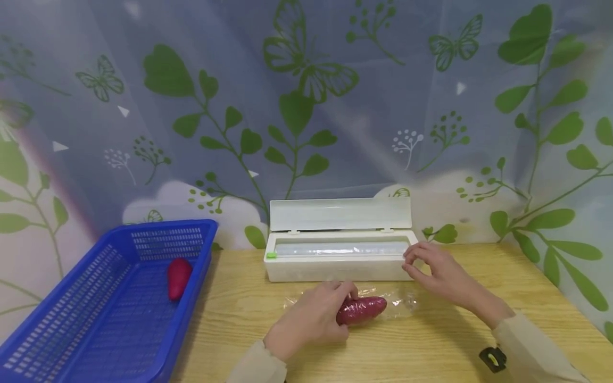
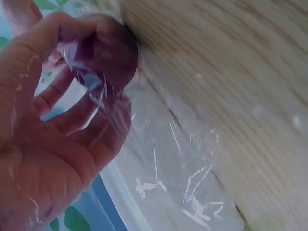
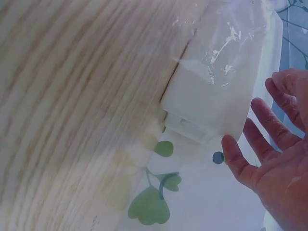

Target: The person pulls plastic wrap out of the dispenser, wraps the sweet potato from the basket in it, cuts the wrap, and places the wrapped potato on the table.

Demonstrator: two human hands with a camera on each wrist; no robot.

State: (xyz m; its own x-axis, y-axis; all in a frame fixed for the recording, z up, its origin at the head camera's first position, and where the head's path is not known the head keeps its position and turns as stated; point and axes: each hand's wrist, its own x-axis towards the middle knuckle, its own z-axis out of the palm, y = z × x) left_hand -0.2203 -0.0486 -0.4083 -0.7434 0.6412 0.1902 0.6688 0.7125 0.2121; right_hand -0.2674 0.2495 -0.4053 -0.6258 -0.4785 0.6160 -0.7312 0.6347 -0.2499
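In the head view a dark red, sweet-potato-shaped item (image 1: 366, 309) lies on clear film (image 1: 402, 303) at the table's front middle. The left hand (image 1: 313, 319) grips its left end; in the left wrist view, the left hand (image 2: 62, 110) has thumb and fingers around the item (image 2: 113, 53), with crinkled film over it. Behind stands a long white box (image 1: 335, 270), its lid (image 1: 340, 214) raised and a roll of film (image 1: 340, 248) inside. At the box's right end is the right hand (image 1: 445, 274), fingers slightly bent; the right hand (image 3: 284, 154) touches or nearly touches the box (image 3: 207, 101).
A blue perforated basket (image 1: 189, 308) stands at the left, with another red item (image 1: 179, 279) inside near its right wall. A green piece (image 1: 271, 256) sits on the box's left rim. Behind the wooden table (image 1: 527, 276) hangs a patterned cloth (image 1: 335, 133).
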